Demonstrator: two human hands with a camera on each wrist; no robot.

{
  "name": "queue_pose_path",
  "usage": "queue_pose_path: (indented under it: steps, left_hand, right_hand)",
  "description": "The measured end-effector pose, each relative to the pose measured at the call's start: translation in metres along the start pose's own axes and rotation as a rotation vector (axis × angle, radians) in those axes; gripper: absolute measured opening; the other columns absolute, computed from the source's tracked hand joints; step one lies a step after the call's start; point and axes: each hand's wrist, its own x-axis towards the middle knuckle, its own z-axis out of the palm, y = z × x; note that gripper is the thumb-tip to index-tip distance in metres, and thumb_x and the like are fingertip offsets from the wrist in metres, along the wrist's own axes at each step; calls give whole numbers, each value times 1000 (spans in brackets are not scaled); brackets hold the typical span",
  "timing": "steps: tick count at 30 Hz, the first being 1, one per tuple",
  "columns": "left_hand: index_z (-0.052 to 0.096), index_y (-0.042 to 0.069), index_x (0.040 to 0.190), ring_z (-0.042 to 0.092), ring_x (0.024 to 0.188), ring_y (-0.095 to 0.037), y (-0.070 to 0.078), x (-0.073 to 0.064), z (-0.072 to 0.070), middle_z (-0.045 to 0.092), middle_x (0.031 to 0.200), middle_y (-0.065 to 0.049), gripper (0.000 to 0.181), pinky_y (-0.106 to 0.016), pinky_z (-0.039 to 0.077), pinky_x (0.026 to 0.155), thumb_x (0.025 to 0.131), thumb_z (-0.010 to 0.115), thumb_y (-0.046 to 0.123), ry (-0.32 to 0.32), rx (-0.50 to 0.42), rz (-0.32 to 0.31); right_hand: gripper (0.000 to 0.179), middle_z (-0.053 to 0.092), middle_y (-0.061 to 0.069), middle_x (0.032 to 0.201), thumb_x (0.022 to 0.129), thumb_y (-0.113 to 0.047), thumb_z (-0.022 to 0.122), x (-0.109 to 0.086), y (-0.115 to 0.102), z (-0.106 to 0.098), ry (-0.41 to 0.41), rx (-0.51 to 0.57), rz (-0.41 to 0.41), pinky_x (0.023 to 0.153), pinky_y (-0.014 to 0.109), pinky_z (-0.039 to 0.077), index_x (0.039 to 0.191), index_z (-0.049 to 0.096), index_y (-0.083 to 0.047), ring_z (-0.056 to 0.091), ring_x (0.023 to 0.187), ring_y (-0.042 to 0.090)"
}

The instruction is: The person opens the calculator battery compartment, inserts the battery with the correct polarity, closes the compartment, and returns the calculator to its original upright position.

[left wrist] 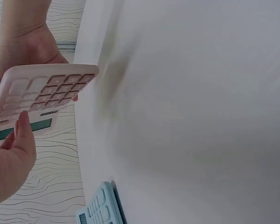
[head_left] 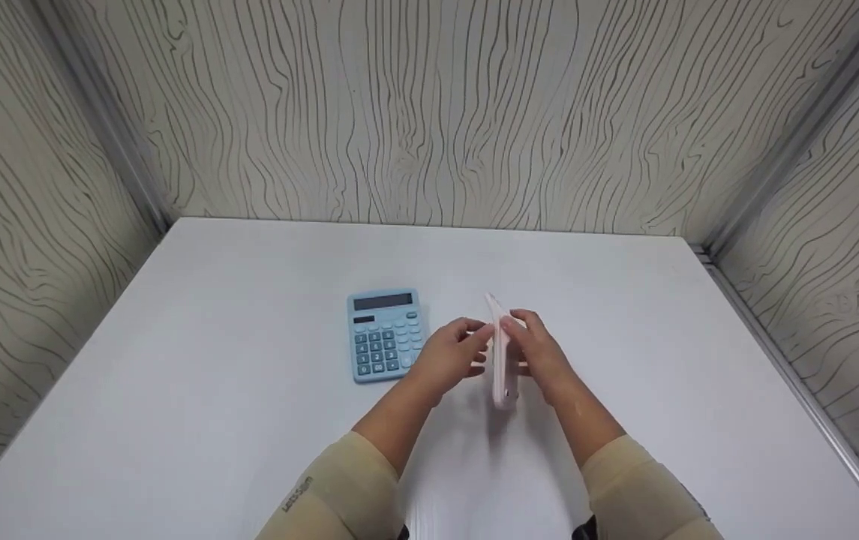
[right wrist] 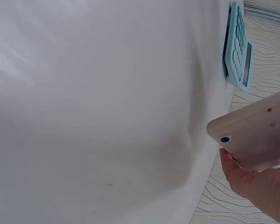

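A pink calculator [head_left: 500, 360] is held on edge above the white table, its keys turned left and its plain back turned right. My right hand [head_left: 542, 352] grips it from the back side, as the right wrist view also shows. On the key side, my left hand [head_left: 448, 356] has its bent fingers near the face. In the left wrist view that hand's thumb [left wrist: 24, 133] lies over the display. Whether the left fingertips press on it is unclear. A light-blue calculator [head_left: 388, 336] lies flat, keys up, just left of my left hand.
The white table [head_left: 211, 337] spreads around both hands. Walls with a wood-grain line pattern [head_left: 414, 112] stand behind it and at both sides. Grey metal strips [head_left: 759, 172] run along the corners.
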Motion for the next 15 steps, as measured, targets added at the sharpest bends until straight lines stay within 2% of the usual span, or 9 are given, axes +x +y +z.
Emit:
queue_pose_path:
  steps: [3,6,10,15]
  left_hand:
    - [56,14,115,57,102,-24,-5,2,-2,57,108,-9,50,-32,52,81,87,47,55,-3,-25,-21]
    - [52,10,121,56,102,-24,-11,3,-1,56,108,-10,64,-34,51,83,87,37,63,-11,-51,-55]
    - [50,8,126,58,93,-21,-16,2,2,57,102,-8,69,-34,52,80,89,31,63,-48,-103,-107]
    - [51,10,125,60,84,-20,-18,-1,5,59,97,-10,61,-33,53,73,91,35,57,-107,-170,-138]
  right_hand:
    - [55,47,15,118,89,-51,39,-2,-2,0,-11,84,-35,81,40,48,133,37,-19,54,95,28]
    - [56,41,15,117,88,-50,32,-4,-4,1,-27,168,-74,80,38,48,134,34,-19,51,95,29]
    - [64,34,17,132,87,-54,25,-8,-7,5,-50,248,-123,93,43,42,140,24,-19,45,114,36]
    - [72,19,16,146,85,-59,16,-9,-8,11,-99,290,-194,105,48,26,146,11,-21,25,133,37]
